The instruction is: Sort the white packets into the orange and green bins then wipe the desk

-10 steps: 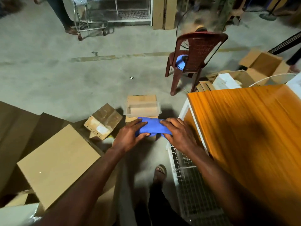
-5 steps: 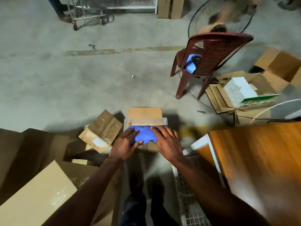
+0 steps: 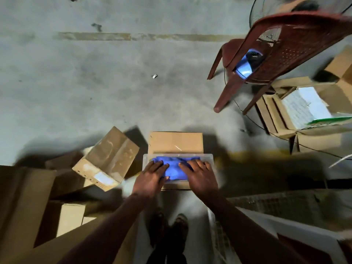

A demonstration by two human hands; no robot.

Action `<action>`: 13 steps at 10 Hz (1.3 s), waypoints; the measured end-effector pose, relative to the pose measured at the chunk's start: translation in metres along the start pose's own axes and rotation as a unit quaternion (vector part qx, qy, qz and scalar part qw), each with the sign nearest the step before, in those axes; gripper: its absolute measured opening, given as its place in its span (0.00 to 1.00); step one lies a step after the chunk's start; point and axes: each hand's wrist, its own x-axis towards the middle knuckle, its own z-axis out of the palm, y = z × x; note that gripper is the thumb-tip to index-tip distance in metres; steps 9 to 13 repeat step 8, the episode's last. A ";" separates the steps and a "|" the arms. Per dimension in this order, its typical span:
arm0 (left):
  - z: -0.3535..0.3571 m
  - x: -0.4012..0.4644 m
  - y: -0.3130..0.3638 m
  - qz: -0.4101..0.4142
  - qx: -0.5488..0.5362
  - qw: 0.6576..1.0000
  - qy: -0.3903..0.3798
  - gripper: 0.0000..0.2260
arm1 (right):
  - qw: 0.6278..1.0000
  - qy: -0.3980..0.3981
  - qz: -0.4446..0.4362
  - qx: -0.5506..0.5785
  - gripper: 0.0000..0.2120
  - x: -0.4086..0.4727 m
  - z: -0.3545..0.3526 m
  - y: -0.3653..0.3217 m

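Lowered since the earlier frame, when it hung in the air between the hands, the blue cloth [image 3: 174, 168] now lies inside a clear plastic tub [image 3: 208, 159] that sits on a closed cardboard box [image 3: 176, 142] on the floor. Both hands rest palm-down on it: the left hand [image 3: 151, 177] covers its left part and the right hand [image 3: 200, 176] its right part, fingers extended flat and slightly spread, pressing rather than pinching. Blue fabric shows between them and reaches toward the tub's far rim; the near rim is hidden under the hands. A tilted carton [image 3: 107, 159] lies just beside the tub's left edge, with more flat cardboard at lower left. Right of the tub the floor looks open, though blur there makes that uncertain. Beyond the box the concrete floor [image 3: 95, 82] is bare up to a red plastic chair [image 3: 276, 50] at upper right.
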 end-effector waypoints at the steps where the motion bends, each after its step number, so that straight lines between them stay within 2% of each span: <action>1: 0.009 0.020 -0.005 0.014 0.059 0.998 0.014 0.18 | 0.998 -0.057 0.004 0.013 0.20 0.013 0.019 0.010; 2: 0.016 0.036 0.001 -0.031 0.071 0.996 -0.040 0.21 | 0.991 -0.123 0.011 0.052 0.24 0.023 0.032 0.020; 3: 0.022 0.049 0.002 -0.068 0.073 0.992 -0.071 0.23 | 0.980 -0.173 0.024 0.092 0.38 0.034 0.032 0.025; 4: 0.022 0.058 0.007 -0.086 0.095 0.989 -0.073 0.21 | 0.972 -0.207 0.036 0.107 0.33 0.046 0.024 0.025; 5: 0.015 0.059 0.012 -0.084 0.150 0.982 -0.078 0.22 | 0.967 -0.222 0.037 0.119 0.22 0.052 0.017 0.030; 6: 0.001 0.053 0.020 -0.085 0.181 0.973 -0.114 0.23 | 0.960 -0.230 0.043 0.153 0.25 0.049 0.002 0.029; 7: -0.025 0.051 0.043 -0.055 0.181 0.979 -0.076 0.22 | 0.962 -0.193 0.061 0.181 0.27 0.037 -0.026 0.036; 8: -0.048 0.042 0.073 -0.006 0.205 0.978 -0.038 0.20 | 0.974 -0.091 0.078 0.190 0.26 0.015 -0.052 0.039; 13: -0.048 0.042 0.073 -0.006 0.205 0.978 -0.038 0.20 | 0.974 -0.091 0.078 0.190 0.26 0.015 -0.052 0.039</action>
